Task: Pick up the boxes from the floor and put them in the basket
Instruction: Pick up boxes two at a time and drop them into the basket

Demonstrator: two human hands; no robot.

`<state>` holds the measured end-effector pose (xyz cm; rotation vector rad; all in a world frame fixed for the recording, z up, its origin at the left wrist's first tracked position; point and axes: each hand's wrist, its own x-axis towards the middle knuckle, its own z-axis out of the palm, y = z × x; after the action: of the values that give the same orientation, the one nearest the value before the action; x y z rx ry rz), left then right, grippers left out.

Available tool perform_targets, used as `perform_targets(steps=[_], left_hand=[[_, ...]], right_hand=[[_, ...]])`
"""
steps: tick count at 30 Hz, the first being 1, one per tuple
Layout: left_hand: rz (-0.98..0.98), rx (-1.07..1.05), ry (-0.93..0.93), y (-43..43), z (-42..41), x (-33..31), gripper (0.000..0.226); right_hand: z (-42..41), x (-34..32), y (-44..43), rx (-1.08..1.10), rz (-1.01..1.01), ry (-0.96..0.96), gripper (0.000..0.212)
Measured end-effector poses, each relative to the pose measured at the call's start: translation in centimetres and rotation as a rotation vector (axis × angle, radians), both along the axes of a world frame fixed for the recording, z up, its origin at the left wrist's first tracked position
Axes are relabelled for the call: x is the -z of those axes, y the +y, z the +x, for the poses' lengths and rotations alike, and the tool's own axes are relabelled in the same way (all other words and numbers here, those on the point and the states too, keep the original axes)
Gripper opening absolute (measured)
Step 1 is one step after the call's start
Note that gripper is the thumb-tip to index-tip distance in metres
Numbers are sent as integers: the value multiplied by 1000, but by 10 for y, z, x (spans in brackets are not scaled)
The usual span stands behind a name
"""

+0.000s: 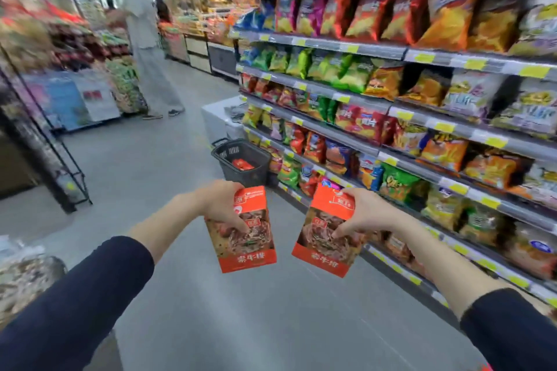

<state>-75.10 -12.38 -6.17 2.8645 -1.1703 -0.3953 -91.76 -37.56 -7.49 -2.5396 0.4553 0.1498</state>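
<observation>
I hold two orange-red boxes with a food picture out in front of me, above the grey floor. My left hand [220, 208] grips the left box [250, 253] from its top left side. My right hand [366, 211] grips the right box [324, 256] from its top right side. Both boxes hang upright, slightly tilted. A dark plastic basket [223, 156] stands on the floor ahead, beside the bottom shelf, with red packs [242, 164] inside it.
Tall snack shelves [391, 99] run along the right of the aisle. A person [150, 51] stands further down on the left by display racks [45, 117]. A white low unit [215, 120] sits behind the basket. A bin of goods [24, 277] is at my lower left.
</observation>
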Motion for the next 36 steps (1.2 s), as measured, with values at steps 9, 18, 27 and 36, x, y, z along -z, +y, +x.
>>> perform_targets(steps=[9,18,27,36], left_hand=[[-22,-128,-4,103,113,4,83],[0,-230,46,132,256,39,82],[41,-303,87,109,455,54,90],[2,-289,67,104,653,38,88]], right_hand=[[166,4,83,-168,-44,-4,90],[342,28,98,-299,-5,40,94],[556,39,67,-405,-65,83,96],[750,38,70,-398,-70,48,88]])
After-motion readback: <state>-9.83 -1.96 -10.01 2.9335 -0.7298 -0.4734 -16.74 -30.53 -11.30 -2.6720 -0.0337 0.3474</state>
